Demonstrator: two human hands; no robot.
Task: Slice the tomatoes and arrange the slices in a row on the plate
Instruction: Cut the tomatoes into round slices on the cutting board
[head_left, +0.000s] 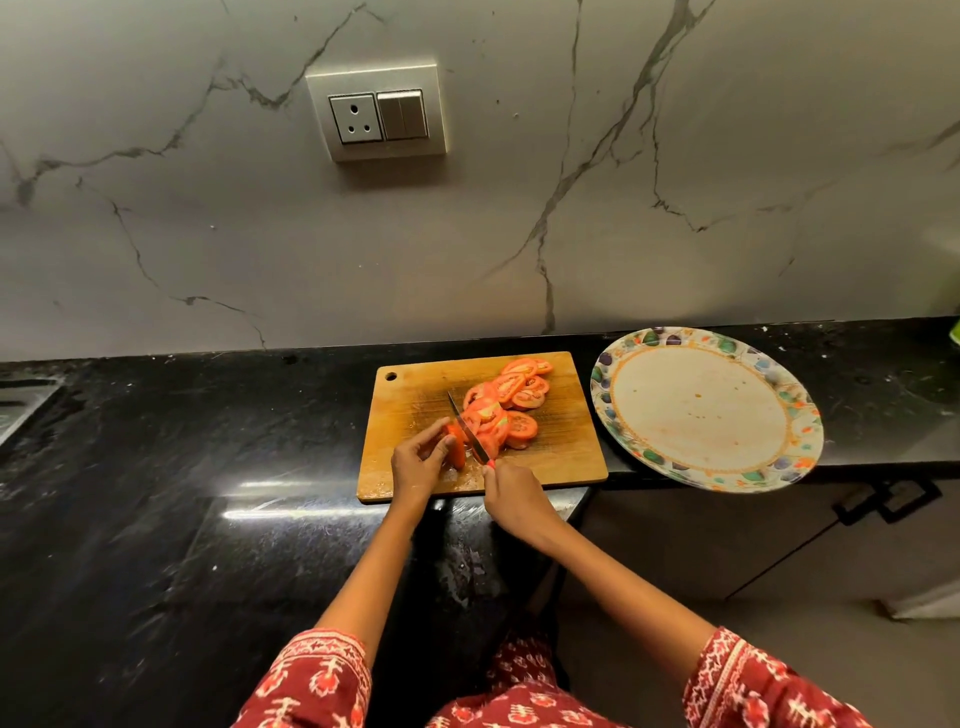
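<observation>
Head view, looking forward and down; positions are given relative to the rectangular wooden cutting board (561, 457). Nearest the viewer, two red sleeves with a white woven pattern (322, 675) frame bare forearms that reach toward the board's near edge. The left hand (415, 462) lies over the board's near-left part, its fingers curled round the remaining red piece of tomato (457, 441) and steadying it on the wood. The right hand (511, 493), at the board's near edge, is closed round the red handle of a small dark-bladed knife (465, 426); the blade runs away from the viewer and stands just right of the held piece, touching it. Beyond the blade, from the board's centre to its far-right corner, lies a loose overlapping heap of round red tomato slices (511, 400). A small round hanging hole (391, 376) marks the board's far-left corner. The board rests on a glossy black speckled stone countertop (182, 467). Just right of the board lies a large round white plate with a coloured fruit-patterned rim (623, 431); its near edge overhangs the counter, and it bears no slices. Behind the board rises a white marble-veined wall (519, 208) with a grey socket-and-switch panel (378, 115).
</observation>
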